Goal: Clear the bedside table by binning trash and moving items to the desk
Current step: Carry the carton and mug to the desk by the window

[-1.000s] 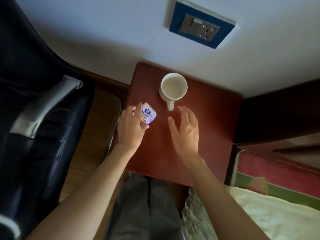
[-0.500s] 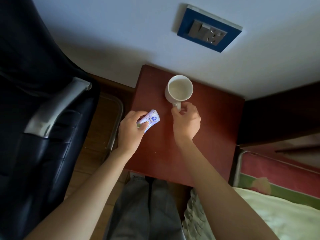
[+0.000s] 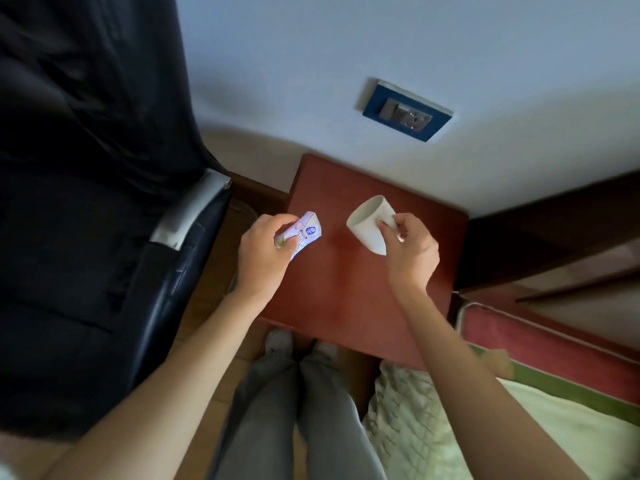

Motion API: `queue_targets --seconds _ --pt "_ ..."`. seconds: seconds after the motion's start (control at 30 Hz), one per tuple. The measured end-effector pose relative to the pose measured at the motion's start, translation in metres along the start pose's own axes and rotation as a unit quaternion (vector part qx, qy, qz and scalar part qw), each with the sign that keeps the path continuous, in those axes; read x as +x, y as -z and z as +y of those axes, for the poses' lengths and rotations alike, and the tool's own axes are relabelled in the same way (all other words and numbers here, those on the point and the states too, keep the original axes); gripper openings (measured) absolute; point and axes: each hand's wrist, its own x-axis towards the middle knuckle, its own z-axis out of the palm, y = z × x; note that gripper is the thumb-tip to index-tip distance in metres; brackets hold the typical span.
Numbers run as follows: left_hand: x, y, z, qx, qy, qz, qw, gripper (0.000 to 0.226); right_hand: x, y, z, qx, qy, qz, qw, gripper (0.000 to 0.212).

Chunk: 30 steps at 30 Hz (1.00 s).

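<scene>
Both arms reach in from the bottom of the view over the red-brown bedside surface (image 3: 349, 299). The left hand (image 3: 265, 252) sits at the surface's left edge, knuckles up, fingers curled round a crumpled purple and white wrapper (image 3: 304, 233). That grip is closed on it, thumb pressing on the near side. The wrapper's long axis runs diagonally, the far end sticking out past the fingers up and to the right.

The right hand (image 3: 410, 252) is further right, wrist bent, with the fingers pinched shut on the handle side of a white mug (image 3: 369, 225). The mug is lifted clear of the surface and tipped right over, mouth pointing left, base toward the palm. Can't really make out the handle itself, the fingers cover it.

Wall socket (image 3: 408, 110) above, dark chair (image 3: 104, 237) on the left, bed (image 3: 554, 410) at lower right.
</scene>
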Motion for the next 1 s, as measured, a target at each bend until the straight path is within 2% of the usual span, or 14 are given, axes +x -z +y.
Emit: queue_targets --seconds 0.1,0.27,0.47,0.67,0.83,1.0 --pt "-0.024 0.034 0.029 -0.004 -0.002 0.007 1.0 0.027 -0.027 0.045 -0.012 -0.01 0.023 -0.008 1.0 0.013" --pt "-0.07 0.093 0.079 -0.022 0.014 0.066 0.997 0.028 -0.061 0.112 -0.048 -0.01 0.09 -0.038 0.995 0.015" --pt "-0.122 0.147 0.13 -0.058 0.031 0.132 0.989 0.027 -0.08 0.166 -0.108 0.056 0.193 -0.122 0.972 0.012" --pt "-0.181 0.187 0.158 -0.057 0.038 0.237 0.969 0.027 -0.098 0.179 -0.163 0.043 0.353 -0.186 0.916 0.013" --pt "-0.248 0.208 0.156 -0.055 0.1 0.345 0.931 0.03 -0.135 0.175 -0.198 0.022 0.457 -0.256 0.852 0.015" --pt "-0.329 0.228 0.132 -0.045 0.167 0.421 0.89 0.03 -0.202 0.162 -0.22 0.027 0.538 -0.325 0.777 0.017"
